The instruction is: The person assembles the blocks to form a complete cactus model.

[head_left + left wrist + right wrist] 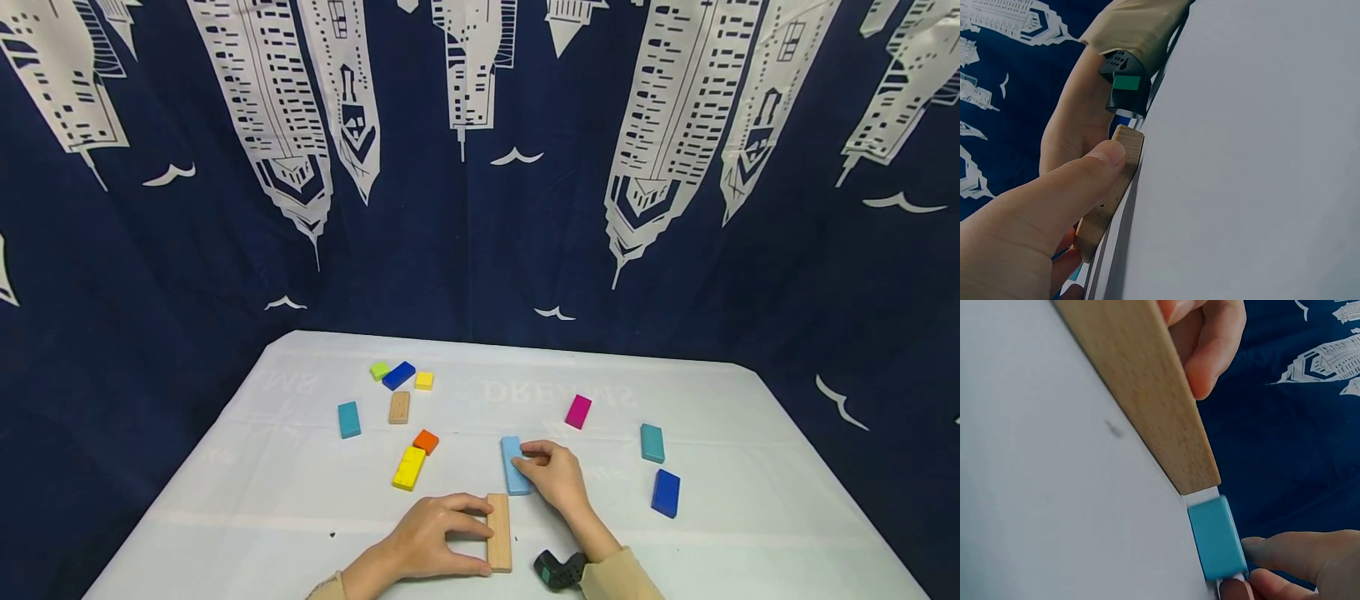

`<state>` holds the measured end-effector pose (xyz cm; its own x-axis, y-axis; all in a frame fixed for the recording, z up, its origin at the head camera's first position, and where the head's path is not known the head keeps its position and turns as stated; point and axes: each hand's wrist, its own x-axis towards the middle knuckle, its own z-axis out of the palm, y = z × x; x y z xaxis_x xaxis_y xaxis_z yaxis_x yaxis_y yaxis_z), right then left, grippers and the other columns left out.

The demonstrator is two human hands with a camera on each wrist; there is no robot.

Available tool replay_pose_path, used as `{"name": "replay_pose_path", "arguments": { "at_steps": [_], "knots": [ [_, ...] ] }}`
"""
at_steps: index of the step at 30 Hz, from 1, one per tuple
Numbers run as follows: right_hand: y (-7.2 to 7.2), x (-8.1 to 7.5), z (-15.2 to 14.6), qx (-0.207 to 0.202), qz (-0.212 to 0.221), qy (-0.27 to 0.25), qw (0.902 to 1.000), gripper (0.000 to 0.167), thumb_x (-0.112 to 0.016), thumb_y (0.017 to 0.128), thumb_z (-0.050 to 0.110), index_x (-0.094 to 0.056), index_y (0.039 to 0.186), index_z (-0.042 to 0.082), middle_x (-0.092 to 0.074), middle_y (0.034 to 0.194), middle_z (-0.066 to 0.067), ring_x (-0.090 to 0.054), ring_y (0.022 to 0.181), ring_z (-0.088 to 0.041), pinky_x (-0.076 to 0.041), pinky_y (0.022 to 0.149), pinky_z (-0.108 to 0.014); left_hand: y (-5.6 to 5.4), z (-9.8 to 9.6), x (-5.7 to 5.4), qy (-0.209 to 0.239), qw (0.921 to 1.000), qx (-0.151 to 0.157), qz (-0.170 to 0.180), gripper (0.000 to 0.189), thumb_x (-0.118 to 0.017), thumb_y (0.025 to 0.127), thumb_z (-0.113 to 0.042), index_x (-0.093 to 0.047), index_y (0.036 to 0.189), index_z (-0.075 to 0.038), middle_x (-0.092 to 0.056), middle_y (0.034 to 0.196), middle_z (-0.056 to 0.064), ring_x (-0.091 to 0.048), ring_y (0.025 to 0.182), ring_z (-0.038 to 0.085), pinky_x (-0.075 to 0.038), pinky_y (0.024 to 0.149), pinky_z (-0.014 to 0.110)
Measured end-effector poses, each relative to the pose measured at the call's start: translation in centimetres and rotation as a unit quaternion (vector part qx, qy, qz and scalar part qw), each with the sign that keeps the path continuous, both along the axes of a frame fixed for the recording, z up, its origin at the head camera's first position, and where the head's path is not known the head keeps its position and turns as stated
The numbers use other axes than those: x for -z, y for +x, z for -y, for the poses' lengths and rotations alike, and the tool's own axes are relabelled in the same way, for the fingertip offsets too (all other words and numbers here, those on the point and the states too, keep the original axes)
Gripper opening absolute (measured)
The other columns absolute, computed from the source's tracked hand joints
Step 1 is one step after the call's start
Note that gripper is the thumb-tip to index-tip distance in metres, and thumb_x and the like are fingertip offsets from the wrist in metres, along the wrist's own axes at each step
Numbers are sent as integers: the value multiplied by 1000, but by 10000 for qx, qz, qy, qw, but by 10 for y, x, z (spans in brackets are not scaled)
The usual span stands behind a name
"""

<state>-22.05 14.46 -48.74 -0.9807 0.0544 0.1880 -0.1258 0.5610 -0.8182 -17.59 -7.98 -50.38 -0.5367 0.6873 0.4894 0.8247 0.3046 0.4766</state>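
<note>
A person's left hand (438, 537) grips a long, pale-brown rectangular block of plain wood (499, 537), its thumb and fingers set against the block's left side at the near middle of the white-covered table (262, 517). The right hand (555, 477) pinches a long light-blue rectangular block (512, 468) between thumb and fingers, reaching in from the right. The light-blue block lies just beyond the far end of the wooden one; the right wrist view shows a narrow pale gap between the two. A black wrist device with a green patch (558, 571) sits at the right wrist, by the beige sleeve (622, 577).

To the left, a yellow rectangular block (408, 468) lies just beside a small orange block (426, 442). Farther off are a short plain-wood block (399, 407), a teal rectangular block (349, 420) to its left, and, at the far left, a lime-green block (379, 371), a dark-blue rectangular block (399, 375) and a small yellow square block (424, 381). On the right, a magenta rectangular block (578, 412) lies farthest, then a second teal block (652, 442), with a royal-blue rectangular block (666, 492) nearer. Behind the table hangs a navy cloth printed with white buildings (465, 250).
</note>
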Motion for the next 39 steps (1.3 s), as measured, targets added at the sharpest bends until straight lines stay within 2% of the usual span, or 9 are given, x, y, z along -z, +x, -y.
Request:
{"name": "replay_pose_path", "arguments": {
  "at_steps": [3, 6, 11, 16, 20, 23, 30, 39],
  "knots": [
    [0, 2, 1, -210, 131, -338, 9991, 26, -74, 79, 11, -68, 100, -4, -69, 82, -9, -63, 62, -12, -52, 54, -22, 1, 0, 0, -10, 10000, -16, 1, 34, -72, 78, -47, -74, 100, -21, -62, 117, -7, -58, 107, 6, -46, 88, 19],
    [0, 4, 1, -346, 261, -520, 9977, 31, -73, 80, 9, -65, 106, -6, -68, 76, -8, -63, 56, -13, -52, 52, -23, 1, 0, 0, -15, 10000, -27, -42, 33, -72, 78, -47, -74, 99, -21, -62, 116, -7, -58, 106, 6, -46, 88, 18],
    [-2, 4, 1, -657, 180, -425, 9968, 42, -72, 81, 10, -59, 117, -7, -66, 64, -4, -61, 52, -11, -47, 50, -21, 1, 0, -1, -8, 10000, -18, -1, 34, -73, 78, -46, -74, 99, -20, -62, 116, -6, -58, 106, 6, -46, 88, 17],
    [-4, 5, 1, -1058, 181, -286, 9938, 47, -70, 83, 12, -55, 125, -4, -59, 56, 1, -52, 47, -7, -36, 43, -18, 1, 0, -2, -39, 9999, -21, 120, 34, -72, 79, -46, -74, 101, -21, -62, 117, -7, -58, 106, 5, -47, 87, 18],
    [-6, 6, 0, -1206, 185, -127, 9924, 44, -70, 84, 15, -57, 123, -1, -55, 53, 2, -47, 44, -5, -30, 41, -18, 0, 0, 0, -87, 10000, 4, 12, 34, -71, 80, -46, -73, 103, -21, -61, 118, -6, -57, 107, 5, -46, 86, 18],
    [-6, 7, 0, -1239, 149, -31, 9922, 42, -70, 84, 17, -59, 121, 0, -56, 54, 3, -48, 45, -6, -31, 42, -18, 0, 0, 1, -109, 9999, 47, -98, 34, -70, 81, -46, -73, 104, -21, -61, 119, -5, -57, 107, 5, -46, 86, 17],
    [-5, 7, 0, -1356, 103, 52, 9907, 42, -70, 85, 18, -59, 121, 0, -57, 57, 4, -50, 47, -6, -35, 44, -19, 0, 1, 0, -116, 9999, 108, -5, 34, -70, 81, -46, -74, 104, -21, -61, 119, -5, -57, 108, 5, -46, 87, 17],
    [-3, 7, 1, -1370, -87, 294, 9901, 40, -71, 84, 20, -61, 119, 3, -58, 63, 6, -48, 52, -3, -37, 47, -19, 0, 0, 1, -29, 9998, 76, -164, 35, -72, 78, -48, -74, 101, -22, -61, 117, -6, -56, 111, 7, -46, 89, 20]
  ]
}}
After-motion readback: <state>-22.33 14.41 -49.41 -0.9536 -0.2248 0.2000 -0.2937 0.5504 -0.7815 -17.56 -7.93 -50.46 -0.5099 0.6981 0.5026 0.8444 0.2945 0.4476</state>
